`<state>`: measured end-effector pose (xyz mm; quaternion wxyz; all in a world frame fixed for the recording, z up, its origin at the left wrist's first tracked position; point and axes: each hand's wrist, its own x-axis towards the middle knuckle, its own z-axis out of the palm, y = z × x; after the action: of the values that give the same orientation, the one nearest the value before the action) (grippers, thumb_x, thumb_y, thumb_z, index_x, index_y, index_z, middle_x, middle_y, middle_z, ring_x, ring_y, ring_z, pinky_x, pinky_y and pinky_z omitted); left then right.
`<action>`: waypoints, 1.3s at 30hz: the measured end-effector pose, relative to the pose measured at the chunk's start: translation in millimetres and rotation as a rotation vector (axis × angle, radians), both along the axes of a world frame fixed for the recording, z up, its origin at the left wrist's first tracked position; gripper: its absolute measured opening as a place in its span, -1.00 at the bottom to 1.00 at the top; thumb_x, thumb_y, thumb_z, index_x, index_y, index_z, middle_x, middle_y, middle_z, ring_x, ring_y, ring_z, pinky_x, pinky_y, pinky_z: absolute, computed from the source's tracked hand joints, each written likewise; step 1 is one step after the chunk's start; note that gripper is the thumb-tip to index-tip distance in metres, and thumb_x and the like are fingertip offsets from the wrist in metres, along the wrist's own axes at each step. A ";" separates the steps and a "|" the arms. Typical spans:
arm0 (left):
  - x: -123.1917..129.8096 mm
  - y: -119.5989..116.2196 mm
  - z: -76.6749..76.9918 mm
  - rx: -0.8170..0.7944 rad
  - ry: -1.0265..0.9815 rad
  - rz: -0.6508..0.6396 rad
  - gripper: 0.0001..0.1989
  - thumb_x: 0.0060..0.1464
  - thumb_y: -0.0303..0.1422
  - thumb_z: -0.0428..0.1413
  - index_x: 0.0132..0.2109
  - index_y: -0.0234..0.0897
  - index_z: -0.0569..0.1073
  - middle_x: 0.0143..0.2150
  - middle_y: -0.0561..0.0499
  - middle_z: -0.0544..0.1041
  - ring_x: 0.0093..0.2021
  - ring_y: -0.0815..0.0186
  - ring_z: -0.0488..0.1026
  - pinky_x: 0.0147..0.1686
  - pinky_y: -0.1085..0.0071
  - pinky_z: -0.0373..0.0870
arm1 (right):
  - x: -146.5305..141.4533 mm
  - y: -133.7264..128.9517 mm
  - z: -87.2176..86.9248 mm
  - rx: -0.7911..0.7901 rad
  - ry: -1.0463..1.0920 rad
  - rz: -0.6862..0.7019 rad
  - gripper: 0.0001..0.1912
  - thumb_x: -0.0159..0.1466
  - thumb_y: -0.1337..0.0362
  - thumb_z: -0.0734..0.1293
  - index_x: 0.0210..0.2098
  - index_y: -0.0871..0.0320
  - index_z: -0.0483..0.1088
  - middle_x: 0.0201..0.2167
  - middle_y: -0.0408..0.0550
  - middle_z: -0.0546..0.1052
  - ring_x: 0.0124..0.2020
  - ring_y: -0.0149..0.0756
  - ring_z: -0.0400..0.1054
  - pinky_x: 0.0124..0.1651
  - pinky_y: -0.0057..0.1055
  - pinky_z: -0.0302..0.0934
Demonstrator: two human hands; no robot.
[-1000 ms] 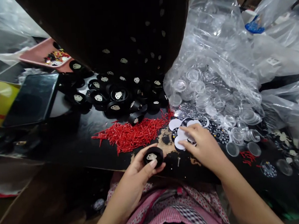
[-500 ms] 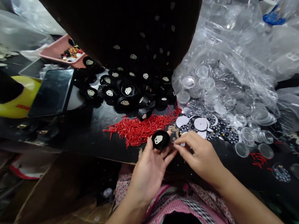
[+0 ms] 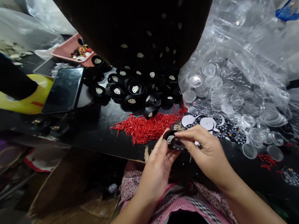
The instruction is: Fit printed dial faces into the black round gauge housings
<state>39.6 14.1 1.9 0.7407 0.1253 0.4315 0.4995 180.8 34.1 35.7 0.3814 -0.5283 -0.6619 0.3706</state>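
My left hand [image 3: 156,164] is closed round a small round black case [image 3: 167,134], tilted, with a pale metal plate inside. Fingers of my right hand [image 3: 204,145] pinch a printed black dial disc [image 3: 178,145] at the case's right side. The disc overlaps the case opening; whether it is seated inside I cannot tell. Just beyond my hands lies a heap of thin red pointers [image 3: 147,125]. Right of it are loose black and white dial discs [image 3: 208,123], partly behind my right hand.
Many black cases [image 3: 135,89] pile up behind the pointers, below a large dark shape [image 3: 134,21]. Clear round covers [image 3: 224,97] spill from a plastic bag [image 3: 236,42] at right. Leftward are a phone [image 3: 63,88], yellow tape roll [image 3: 14,101] and pink tray [image 3: 67,49].
My right hand has come to the case, and a dial disc now shows against its opening. My left fingers have closed further round the case. The view has shifted slightly left.
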 end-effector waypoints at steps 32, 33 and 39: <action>-12.5 -1.4 0.2 0.292 0.628 -0.214 -0.74 0.20 -0.31 0.10 0.03 -0.14 0.49 0.08 -0.01 0.58 0.18 0.17 0.43 0.10 0.29 0.40 | 9.9 -1.4 -8.4 -0.235 -0.030 0.059 -0.86 0.31 0.30 0.30 -0.12 0.06 0.36 -0.24 -0.16 0.46 -0.33 -0.39 0.35 -0.25 -0.40 0.24; -12.4 -1.0 -0.2 0.300 0.628 -0.207 -0.73 0.20 -0.31 0.09 0.04 -0.14 0.48 0.10 -0.01 0.57 0.18 0.18 0.44 0.12 0.28 0.39 | 10.0 -3.2 -7.9 -0.153 -0.059 0.049 -0.86 0.31 0.31 0.30 -0.12 0.07 0.38 -0.22 -0.14 0.45 -0.31 -0.38 0.35 -0.22 -0.38 0.24; -9.4 1.4 -4.0 0.305 0.648 -0.219 -0.69 0.19 -0.35 0.09 0.08 -0.12 0.45 0.11 -0.02 0.57 0.25 0.16 0.37 0.14 0.23 0.37 | 1.4 -10.5 -6.1 0.134 -0.310 0.086 -0.88 0.32 0.40 0.26 -0.21 0.16 0.44 -0.33 -0.08 0.48 -0.28 -0.27 0.33 -0.15 -0.29 0.16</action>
<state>30.2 15.6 -2.1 0.5876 0.4314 0.5481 0.4102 182.1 23.6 29.6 0.2929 -0.5238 -0.7579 0.2558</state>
